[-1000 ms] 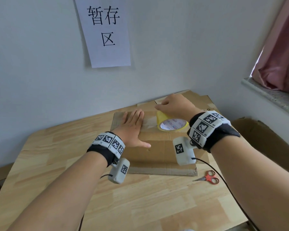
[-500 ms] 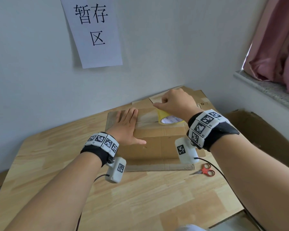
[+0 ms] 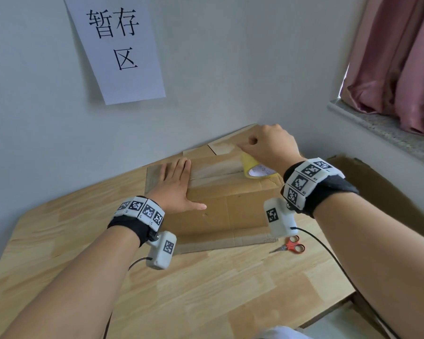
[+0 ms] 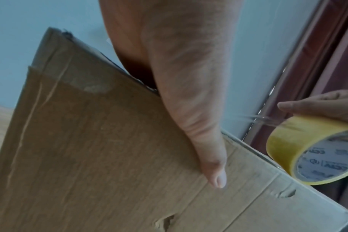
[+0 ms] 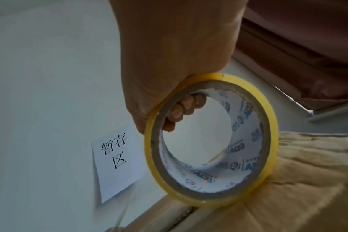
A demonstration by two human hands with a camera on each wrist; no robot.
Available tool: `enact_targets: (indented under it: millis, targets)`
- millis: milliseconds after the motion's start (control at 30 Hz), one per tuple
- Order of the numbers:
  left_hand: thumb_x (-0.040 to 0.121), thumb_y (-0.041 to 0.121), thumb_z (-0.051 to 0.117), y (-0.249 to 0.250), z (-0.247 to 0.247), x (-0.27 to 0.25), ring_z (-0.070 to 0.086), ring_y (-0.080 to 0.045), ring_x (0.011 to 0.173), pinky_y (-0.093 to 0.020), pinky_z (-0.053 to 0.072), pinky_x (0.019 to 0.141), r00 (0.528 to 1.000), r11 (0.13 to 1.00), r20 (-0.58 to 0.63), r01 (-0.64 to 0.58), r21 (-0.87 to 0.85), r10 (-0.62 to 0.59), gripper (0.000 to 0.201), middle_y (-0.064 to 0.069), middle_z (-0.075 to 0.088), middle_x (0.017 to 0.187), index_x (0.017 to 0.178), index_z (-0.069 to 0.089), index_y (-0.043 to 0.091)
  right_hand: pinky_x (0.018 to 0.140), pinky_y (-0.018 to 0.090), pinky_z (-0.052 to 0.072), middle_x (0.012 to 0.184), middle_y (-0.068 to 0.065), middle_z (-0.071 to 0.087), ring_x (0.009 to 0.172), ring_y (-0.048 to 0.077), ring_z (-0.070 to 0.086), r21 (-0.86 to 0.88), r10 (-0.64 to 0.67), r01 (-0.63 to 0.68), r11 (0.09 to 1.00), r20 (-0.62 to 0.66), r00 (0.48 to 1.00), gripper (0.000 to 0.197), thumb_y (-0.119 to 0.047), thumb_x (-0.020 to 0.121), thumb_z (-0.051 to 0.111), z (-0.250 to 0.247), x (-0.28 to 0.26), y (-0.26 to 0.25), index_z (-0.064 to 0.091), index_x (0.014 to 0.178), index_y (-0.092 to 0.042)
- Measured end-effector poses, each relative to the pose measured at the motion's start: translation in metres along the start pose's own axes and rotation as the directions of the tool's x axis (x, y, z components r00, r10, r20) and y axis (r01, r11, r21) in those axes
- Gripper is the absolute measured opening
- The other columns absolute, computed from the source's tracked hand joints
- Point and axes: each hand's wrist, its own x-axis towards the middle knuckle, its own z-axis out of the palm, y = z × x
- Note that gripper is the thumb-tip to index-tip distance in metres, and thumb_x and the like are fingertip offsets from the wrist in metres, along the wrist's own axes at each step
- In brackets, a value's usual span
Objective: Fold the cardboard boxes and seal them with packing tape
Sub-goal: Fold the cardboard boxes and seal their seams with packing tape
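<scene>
A brown cardboard box stands folded on the wooden table near the wall. My left hand lies flat on the box's top left end, fingers straight, pressing down a strip of clear tape; its thumb rests on the front face. My right hand grips the yellow tape roll at the right end of the top, fingers hooked through the core. The roll stands on edge on the box.
Red-handled scissors lie on the table right of the box's front flap. More flat cardboard lies behind the box by the wall. A paper sign hangs on the wall. Another cardboard piece stands off the table's right edge, under a window sill.
My right hand has drawn the roll rightwards along the box top, and a longer strip of tape now stretches from under my left hand. The left hand stays pressed flat.
</scene>
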Motion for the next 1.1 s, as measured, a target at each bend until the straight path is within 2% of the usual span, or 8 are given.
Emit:
enact_targets:
  millis: [200,300,400,567,733,1100]
  targets:
    - [0.073,0.083,0.043,0.0,-0.001,-0.003,-0.033,-0.018,0.139,-0.048,-0.016,0.115,1.0,1.0,0.006,0.011,-0.008,-0.011,0.125,-0.004,-0.03,0.154,0.145,-0.027,0.009,0.046,0.023,0.025,0.053,-0.001,0.036,0.053,0.022,0.039,0.001,-0.074,0.074,0.997,-0.027,0.997,0.049,-0.041,0.085,0.057,-0.001,0.007,-0.002,0.035,0.049,-0.016]
    - [0.073,0.082,0.043,0.002,0.0,-0.005,-0.034,-0.017,0.138,-0.047,-0.017,0.115,1.0,1.0,0.015,0.018,-0.009,-0.017,0.124,-0.004,-0.03,0.154,0.145,-0.028,0.01,0.047,0.022,0.026,0.054,-0.001,0.038,0.055,0.023,0.042,-0.032,-0.099,0.098,0.995,-0.035,0.994,0.046,-0.041,0.086,0.056,0.0,0.009,-0.001,0.039,0.052,-0.016]
    - [0.073,0.082,0.044,0.004,-0.001,-0.004,-0.034,-0.017,0.138,-0.047,-0.017,0.115,1.0,1.0,0.02,0.017,-0.025,-0.017,0.124,-0.004,-0.031,0.154,0.145,-0.028,0.01,0.048,0.022,0.03,0.055,0.0,0.04,0.056,0.024,0.044,-0.04,-0.082,0.081,0.996,-0.024,0.996,0.041,-0.039,0.086,0.055,0.003,0.006,0.005,0.044,0.054,-0.015]
    - [0.073,0.082,0.044,0.003,-0.002,-0.004,-0.035,-0.016,0.138,-0.046,-0.019,0.114,1.0,0.999,0.022,0.018,-0.03,-0.017,0.124,-0.003,-0.031,0.154,0.145,-0.027,0.011,0.046,0.022,0.023,0.052,0.0,0.033,0.051,0.021,0.035,-0.038,-0.065,0.065,0.997,-0.002,0.998,0.048,-0.038,0.085,0.054,0.008,0.006,0.009,0.032,0.049,-0.014]
    - [0.072,0.083,0.043,0.004,-0.005,-0.001,-0.034,-0.017,0.138,-0.048,-0.017,0.115,0.999,0.999,0.026,0.025,-0.024,-0.025,0.125,-0.004,-0.031,0.154,0.145,-0.027,0.011,0.045,0.023,0.021,0.05,-0.001,0.031,0.048,0.019,0.031,-0.048,-0.066,0.066,0.997,0.003,0.998,0.048,-0.036,0.085,0.053,0.009,0.009,0.01,0.031,0.049,-0.014]
    - [0.069,0.086,0.041,0.014,-0.01,0.006,-0.038,-0.022,0.135,-0.05,-0.017,0.114,0.997,1.0,0.081,0.007,0.003,-0.008,0.129,-0.008,-0.038,0.15,0.142,-0.031,0.008,0.046,0.023,0.021,0.051,0.0,0.032,0.053,0.021,0.035,-0.059,-0.042,0.044,0.997,0.026,0.999,0.042,-0.03,0.082,0.051,0.01,0.011,0.011,0.03,0.05,-0.014]
